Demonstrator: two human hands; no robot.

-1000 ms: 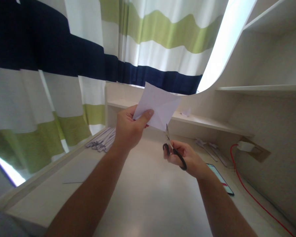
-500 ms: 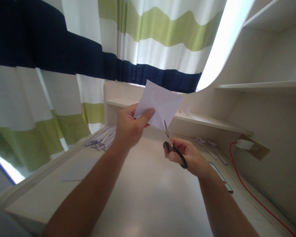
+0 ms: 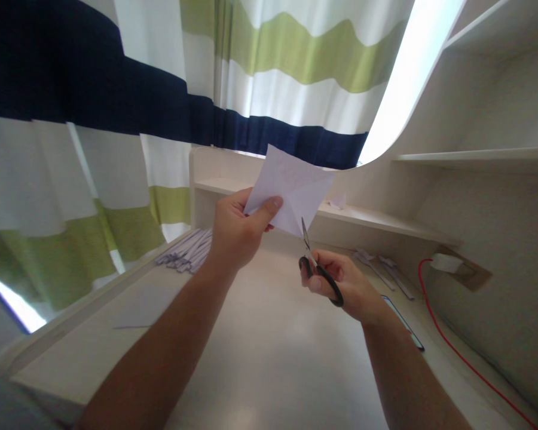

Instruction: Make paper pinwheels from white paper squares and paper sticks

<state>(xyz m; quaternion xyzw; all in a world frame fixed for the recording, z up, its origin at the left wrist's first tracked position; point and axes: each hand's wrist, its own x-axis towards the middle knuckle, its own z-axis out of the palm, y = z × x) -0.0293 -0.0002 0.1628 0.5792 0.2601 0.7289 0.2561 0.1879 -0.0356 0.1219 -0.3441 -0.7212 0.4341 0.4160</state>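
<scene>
My left hand (image 3: 241, 230) pinches a white sheet of paper (image 3: 291, 185) by its left side, thumb on the near face. The sheet is roughly square, creased, and held up above the desk. In my right hand (image 3: 341, 280) is a pair of scissors (image 3: 314, 263) with black handles, its fingers through the loops. The scissor blades point upward at the paper's lower corner and overlap it in view. Whether they have cut into the sheet I cannot tell.
Several folded paper strips (image 3: 186, 251) lie at the desk's left, near a flat paper sheet (image 3: 146, 306). On the right are paper pieces with long stems (image 3: 394, 276), a phone (image 3: 403, 322), and a red cable (image 3: 448, 343) from a white plug (image 3: 446, 263). A shelf (image 3: 376, 220) runs behind.
Almost nothing differs. The whole view has shifted by a few pixels, while both hands, the paper and the scissors keep nearly the same places.
</scene>
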